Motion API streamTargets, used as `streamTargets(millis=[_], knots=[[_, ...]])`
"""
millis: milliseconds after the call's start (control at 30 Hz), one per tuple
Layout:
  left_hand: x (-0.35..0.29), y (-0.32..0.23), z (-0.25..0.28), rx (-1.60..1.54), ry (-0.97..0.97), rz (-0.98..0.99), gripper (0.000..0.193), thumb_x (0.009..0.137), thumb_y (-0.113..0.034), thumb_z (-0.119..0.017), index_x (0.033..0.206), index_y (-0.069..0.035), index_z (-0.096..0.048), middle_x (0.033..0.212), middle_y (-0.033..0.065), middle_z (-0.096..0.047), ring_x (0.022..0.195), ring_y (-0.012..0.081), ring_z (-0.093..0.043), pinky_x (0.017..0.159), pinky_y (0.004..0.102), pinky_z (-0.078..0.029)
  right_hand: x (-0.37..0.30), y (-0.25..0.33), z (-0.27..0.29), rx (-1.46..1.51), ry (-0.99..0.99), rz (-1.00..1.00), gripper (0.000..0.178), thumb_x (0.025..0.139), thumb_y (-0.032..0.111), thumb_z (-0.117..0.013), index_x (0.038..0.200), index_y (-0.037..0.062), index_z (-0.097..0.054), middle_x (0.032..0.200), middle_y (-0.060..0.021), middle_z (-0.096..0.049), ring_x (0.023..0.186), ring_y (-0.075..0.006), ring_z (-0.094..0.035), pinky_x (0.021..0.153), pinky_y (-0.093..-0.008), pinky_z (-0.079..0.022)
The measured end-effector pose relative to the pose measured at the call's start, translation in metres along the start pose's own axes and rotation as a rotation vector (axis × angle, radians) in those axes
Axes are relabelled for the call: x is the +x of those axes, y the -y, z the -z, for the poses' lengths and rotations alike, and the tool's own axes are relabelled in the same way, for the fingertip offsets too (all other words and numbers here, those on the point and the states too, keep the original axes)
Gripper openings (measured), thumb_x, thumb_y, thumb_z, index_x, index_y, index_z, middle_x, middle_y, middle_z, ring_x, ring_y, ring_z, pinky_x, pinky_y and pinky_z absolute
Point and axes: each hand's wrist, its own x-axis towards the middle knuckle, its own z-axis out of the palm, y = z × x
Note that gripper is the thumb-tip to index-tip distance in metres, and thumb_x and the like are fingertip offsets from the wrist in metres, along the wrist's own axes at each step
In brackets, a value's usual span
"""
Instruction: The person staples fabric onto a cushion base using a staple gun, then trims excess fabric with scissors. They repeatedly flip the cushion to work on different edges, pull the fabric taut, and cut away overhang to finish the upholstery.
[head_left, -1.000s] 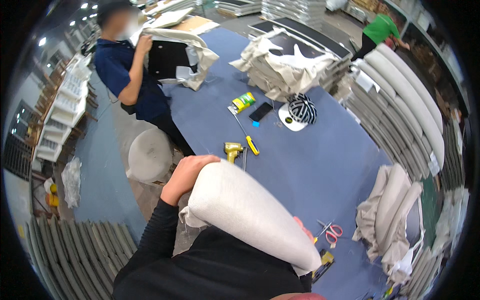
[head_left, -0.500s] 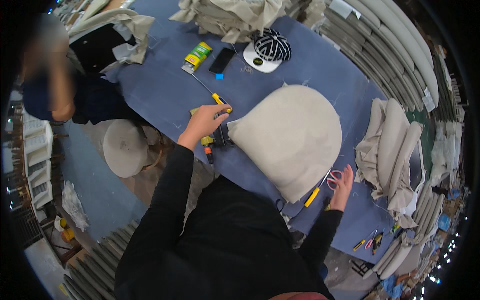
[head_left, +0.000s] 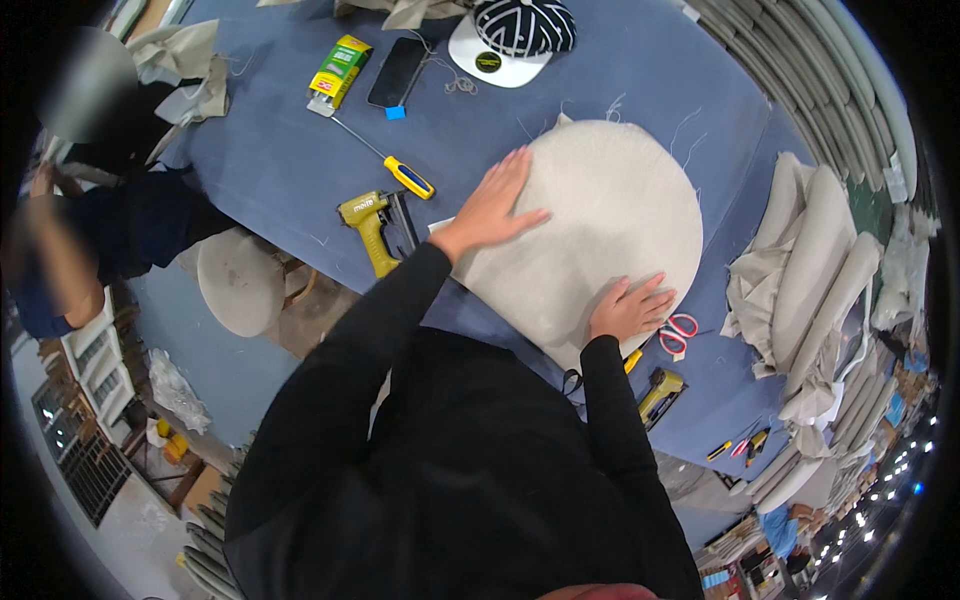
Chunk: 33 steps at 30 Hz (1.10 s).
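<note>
A beige fabric-covered seat cushion [head_left: 600, 200], rounded at the far side, lies on the blue table before me. My left hand [head_left: 492, 208] rests flat on its left part, fingers spread. My right hand [head_left: 630, 308] is laid on its near right part, fingers apart too. Left of the cushion lie an olive staple gun [head_left: 372, 222] and a screwdriver [head_left: 408, 177] with a yellow handle. By my right hand are red-handled scissors [head_left: 679, 333], a yellow handle [head_left: 633, 360] partly hidden by that hand, and a second olive staple gun [head_left: 661, 393].
A green and yellow box [head_left: 340, 70], a black phone [head_left: 397, 72] and a patterned cap [head_left: 520, 38] lie at the back. Beige covered pieces [head_left: 800, 270] are heaped at right, beside stacked panels [head_left: 810, 80]. A co-worker [head_left: 90, 240] is at left, near a round stool [head_left: 240, 283].
My left hand has moved right from beside the screwdriver onto the cushion. My right hand has come from the scissors onto the cushion. The view has shifted, showing more of the staple guns.
</note>
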Motion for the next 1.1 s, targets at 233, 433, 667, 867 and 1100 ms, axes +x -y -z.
streamTargets(millis=[233,433,667,867,1100], knots=[[0.154,0.021,0.078,-0.297,-0.304,-0.175,0.076,0.119,-0.044,-0.044,0.179,-0.007,-0.015,0.185,0.0215,-0.019,0.171,0.0372,-0.02,0.139,0.0446,-0.018,0.004,-0.002,-0.01,0.006,-0.018,0.006,0.087,0.106,0.046,-0.054,0.178,0.0098,-0.023,0.18,-0.0358,-0.013,0.169,-0.0515,-0.009,0.13,-0.0742,-0.009],[0.125,0.027,-0.001,-0.197,-0.047,0.006,0.081,0.117,-0.053,-0.04,0.18,-0.012,-0.011,0.186,0.0248,-0.004,0.172,0.0443,-0.001,0.139,0.0558,-0.005,0.004,-0.002,-0.004,0.04,-0.006,0.018,0.09,0.104,0.045,-0.058,0.179,0.0111,-0.021,0.18,-0.0356,-0.012,0.169,-0.0525,-0.008,0.129,-0.0758,-0.008],[0.0,0.024,-0.007,-0.274,-0.07,0.162,0.081,0.119,-0.05,-0.042,0.179,-0.006,-0.011,0.184,0.0246,-0.016,0.171,0.0389,-0.015,0.138,0.0498,-0.017,0.012,-0.064,0.021,0.515,-0.048,0.145,0.074,0.103,0.028,-0.069,0.167,0.0022,-0.04,0.17,-0.0228,-0.043,0.158,-0.0408,-0.041,0.131,-0.0541,-0.029],[-0.118,0.037,-0.005,-0.822,-0.201,0.547,0.068,0.121,-0.049,-0.038,0.165,0.002,-0.049,0.166,0.0205,-0.055,0.156,0.0268,-0.051,0.131,0.0371,-0.035,0.041,-0.157,-0.011,1.557,0.37,-0.589,0.066,0.11,0.044,-0.066,0.161,0.0058,-0.049,0.167,-0.0171,-0.048,0.151,-0.0312,-0.049,0.124,-0.0471,-0.04],[-0.153,0.023,-0.007,-0.995,-0.427,0.68,0.063,0.121,-0.045,-0.041,0.15,0.005,-0.065,0.152,0.0161,-0.069,0.142,0.0243,-0.063,0.121,0.0349,-0.044,0.075,-0.106,0.113,1.558,0.538,-0.409,0.07,0.114,0.038,-0.063,0.173,0.0128,-0.034,0.168,-0.0121,-0.049,0.153,-0.0296,-0.049,0.126,-0.0475,-0.042]])
